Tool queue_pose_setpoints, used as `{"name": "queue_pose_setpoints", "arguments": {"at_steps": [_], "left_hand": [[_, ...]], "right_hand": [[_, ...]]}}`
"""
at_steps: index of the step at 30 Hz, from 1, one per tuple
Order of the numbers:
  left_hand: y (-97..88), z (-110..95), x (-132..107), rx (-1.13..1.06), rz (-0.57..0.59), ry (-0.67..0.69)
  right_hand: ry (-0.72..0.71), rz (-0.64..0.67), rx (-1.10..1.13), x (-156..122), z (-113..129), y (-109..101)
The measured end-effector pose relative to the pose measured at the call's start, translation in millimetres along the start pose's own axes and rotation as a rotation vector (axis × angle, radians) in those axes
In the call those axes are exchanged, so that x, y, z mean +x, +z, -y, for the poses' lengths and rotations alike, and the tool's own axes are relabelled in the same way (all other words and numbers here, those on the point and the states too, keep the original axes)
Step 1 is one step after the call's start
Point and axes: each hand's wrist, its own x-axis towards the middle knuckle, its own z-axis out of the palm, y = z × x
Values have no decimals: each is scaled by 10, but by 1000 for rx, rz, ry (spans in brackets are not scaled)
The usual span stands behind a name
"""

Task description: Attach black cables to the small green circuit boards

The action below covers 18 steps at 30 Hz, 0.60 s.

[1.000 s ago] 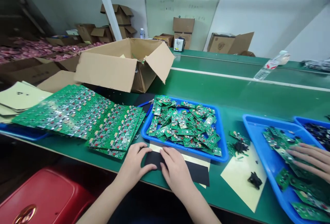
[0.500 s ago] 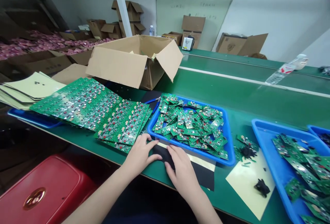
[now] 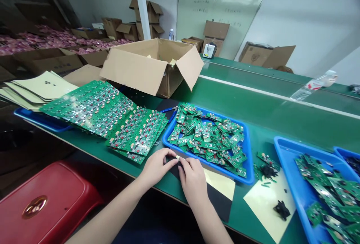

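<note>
My left hand (image 3: 156,167) and my right hand (image 3: 192,178) meet at the near edge of the green table, fingertips pinched together on a small pale piece (image 3: 177,157). Under them lies a black strip (image 3: 218,201) on a yellowish sheet (image 3: 222,182). Just beyond the fingers stands a blue tray (image 3: 244,171) heaped with small green circuit boards (image 3: 209,137). To the left lies a fanned stack of large green circuit panels (image 3: 112,118).
An open cardboard box (image 3: 149,66) stands behind the panels. A second blue tray (image 3: 289,161) with boards is at the right, beside a yellowish sheet (image 3: 267,204) with black parts (image 3: 281,209). A red stool (image 3: 42,202) is at lower left. Yellowish sheets (image 3: 36,88) are stacked far left.
My hands went from lying flat on the black strip to pinching a small pale piece at its left end. Another person's hand at the right tray is out of view.
</note>
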Motion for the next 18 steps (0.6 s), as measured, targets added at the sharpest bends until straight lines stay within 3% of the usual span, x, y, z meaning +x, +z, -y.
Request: {"name": "queue_pose_setpoints", "arguments": {"at_steps": [10,18], "left_hand": [[-38,16,-105,-274,20,-33],[-46,-5,-143,-299,29,-35]], "right_hand": [[48,-3,217,77,75,14],[73,-52,360,120,158,45]]}}
